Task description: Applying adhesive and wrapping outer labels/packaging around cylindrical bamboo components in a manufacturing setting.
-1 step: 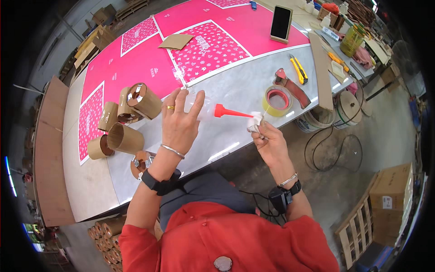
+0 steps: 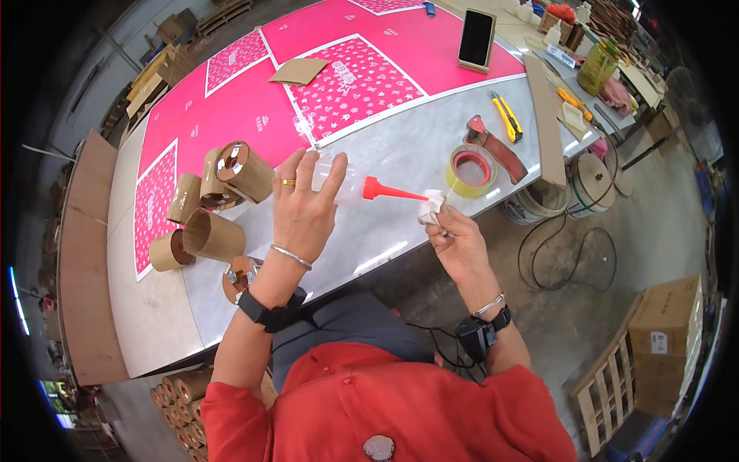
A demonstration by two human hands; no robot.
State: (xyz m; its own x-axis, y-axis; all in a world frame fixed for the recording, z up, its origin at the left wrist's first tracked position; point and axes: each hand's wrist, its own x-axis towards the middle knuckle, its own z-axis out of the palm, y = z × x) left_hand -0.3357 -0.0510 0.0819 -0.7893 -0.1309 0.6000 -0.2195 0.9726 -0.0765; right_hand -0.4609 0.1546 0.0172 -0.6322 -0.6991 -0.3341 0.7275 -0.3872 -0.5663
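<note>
Squeeze bottle (image 2: 350, 185): clear plastic, tipped on its side above the near part of the counter (image 2: 404, 146), red nozzle (image 2: 392, 189) pointing off to the right
Left hand (image 2: 304, 215): fingers (image 2: 334, 179) wrapped over the bottle body from above, so yeah, gripping it; gold ring on one of them
Right hand (image 2: 462, 246): fingers pinched around a crumpled white wad (image 2: 433, 203), tissue or cloth, can't tell which
Nozzle tip: right up against the wad, looks like they're touching
Wrists: bracelet plus a black strap on each, with a chunky black device (image 2: 476, 339) on the right one
Tape roll (image 2: 456, 181): yellowish with a red core, just beyond the right hand, sitting in a red dispenser (image 2: 504, 156)
Yellow cutter (image 2: 507, 119): lying a bit past the dispenser, near a long cardboard strip (image 2: 545, 115)
Brown tubes (image 2: 250, 177): a little bunch left of the left hand, some upright-ish, some tilted
Pink printed sheet (image 2: 173, 115): spread over most of the far side, with a tan cardboard piece (image 2: 299, 71) on top
Phone (image 2: 477, 38): propped up at the far right of the sheet, screen dark
Floor: cardboard box (image 2: 666, 331) off to the right, beside a wooden pallet (image 2: 604, 396)
</note>
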